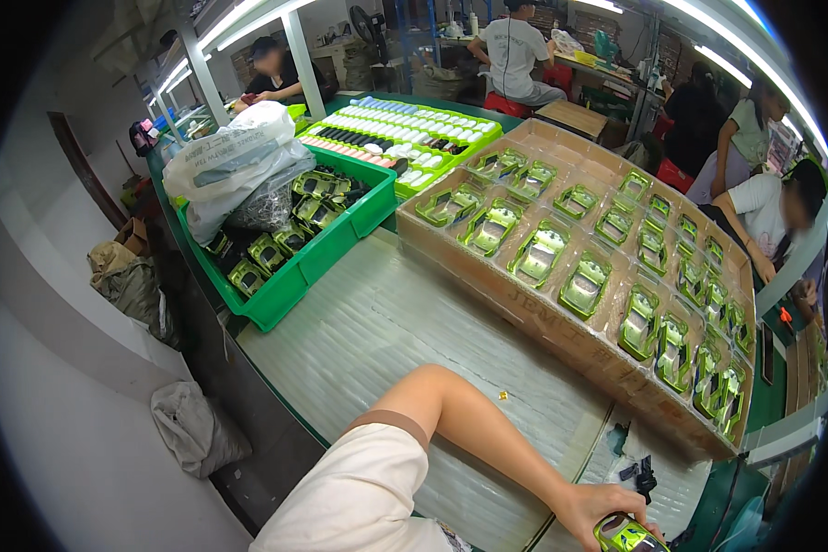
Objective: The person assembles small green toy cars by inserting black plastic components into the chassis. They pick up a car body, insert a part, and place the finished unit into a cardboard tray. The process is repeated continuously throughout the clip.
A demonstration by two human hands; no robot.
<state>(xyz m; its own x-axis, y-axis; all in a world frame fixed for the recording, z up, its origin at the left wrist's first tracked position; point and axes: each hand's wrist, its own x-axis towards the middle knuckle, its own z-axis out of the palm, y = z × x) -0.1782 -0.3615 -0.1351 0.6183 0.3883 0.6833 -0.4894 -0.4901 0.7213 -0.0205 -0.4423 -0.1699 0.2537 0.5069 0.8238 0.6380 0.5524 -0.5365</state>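
My left arm, in a white sleeve, reaches from the lower edge across to the lower right. There my left hand (596, 511) is closed around a shiny lime-green toy car (627, 535) with a dark window area; the frame's lower edge cuts part of it off. Some small black plastic parts (646, 477) lie just beyond the fingers on the bench. My right hand is out of view. Up from the hand stands a wide cardboard tray (515, 299) with clear divided pockets, holding several green toy car shells (584, 283).
A green crate (327, 267) at the left holds more car shells under a plastic bag (235, 161). Behind it are lime trays (488, 138) of white, black and pink pieces. A tiny yellow piece (503, 396) lies on the bench (359, 317). Several people work around.
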